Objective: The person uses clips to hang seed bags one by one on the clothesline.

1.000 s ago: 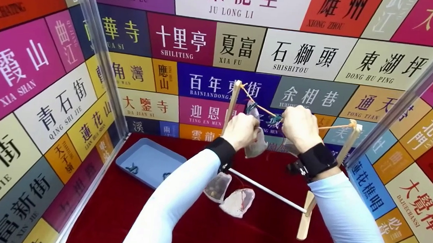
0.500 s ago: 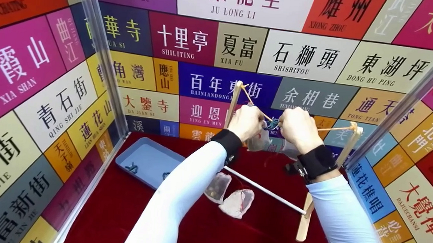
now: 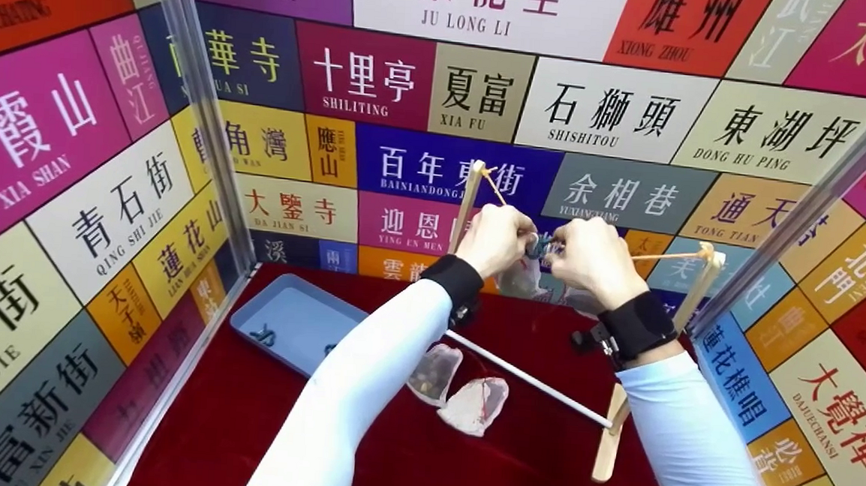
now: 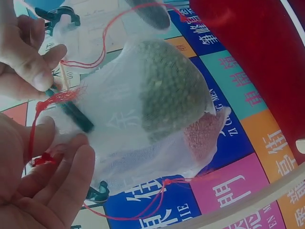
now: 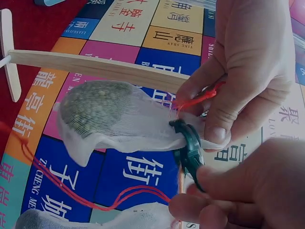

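In the head view, both hands meet at an orange cord point(image 3: 669, 256) strung between two wooden posts. My left hand point(image 3: 495, 239) pinches the gathered neck of a white mesh drawstring pouch point(image 5: 105, 109) filled with small green beans. Opposite it, my right hand point(image 3: 590, 256) grips a dark green clothes peg point(image 5: 190, 150) between thumb and fingers. The peg sits across the pouch neck, at the cord. Red drawstring point(image 5: 198, 99) trails near the left fingers. Another pouch with reddish contents point(image 4: 206, 136) hangs behind, and a further green peg point(image 4: 98, 192) shows below the left hand.
Two more mesh pouches, one light point(image 3: 477, 407) and one with darker contents point(image 3: 436, 375), lie on the red cloth. A blue tray point(image 3: 301, 302) at left holds green pegs point(image 3: 263, 335). A white rod point(image 3: 530, 380) joins the bases of the wooden posts point(image 3: 691, 296).
My left hand has risen and shifted right with the pouch, up to the cord. The right hand has stayed near its place, its fingers turning slightly toward the left hand.
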Motion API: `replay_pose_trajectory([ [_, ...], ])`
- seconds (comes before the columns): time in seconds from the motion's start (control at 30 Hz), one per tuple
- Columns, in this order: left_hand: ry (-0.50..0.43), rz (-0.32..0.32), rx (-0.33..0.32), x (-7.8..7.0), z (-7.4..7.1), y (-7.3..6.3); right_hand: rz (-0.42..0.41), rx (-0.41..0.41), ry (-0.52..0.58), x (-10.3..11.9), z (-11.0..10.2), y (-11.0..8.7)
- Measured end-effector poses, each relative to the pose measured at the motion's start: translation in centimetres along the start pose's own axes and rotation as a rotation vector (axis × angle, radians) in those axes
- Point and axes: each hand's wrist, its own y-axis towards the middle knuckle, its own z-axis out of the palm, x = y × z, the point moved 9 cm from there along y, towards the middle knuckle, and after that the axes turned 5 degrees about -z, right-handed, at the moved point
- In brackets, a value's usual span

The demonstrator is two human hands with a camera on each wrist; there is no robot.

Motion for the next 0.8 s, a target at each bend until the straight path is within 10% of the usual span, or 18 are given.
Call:
replay_pose_trajectory([
  [0.27, 0.005, 0.075, 0.03, 0.1, -0.3, -0.8, -0.077, -0.202, -0.021, 0.8, 0.1, -1.5],
  [0.5, -0.112, 0.164, 0.028, 0.6, -3.7, -1.3, -0.149, -0.44, -0.003, 0.7, -0.3, -4.6],
  [0.63, -0.16, 0.144, -0.032, 4.0, -6.1, -2.2, -0.19, -0.429, 0.008, 1.0, 1.2, -6.4],
  [0.8, -0.103, 0.03, -0.121, 12.2, -7.1, -5.0, -0.214, -0.368, 0.001, 0.7, 4.5, -8.8],
])
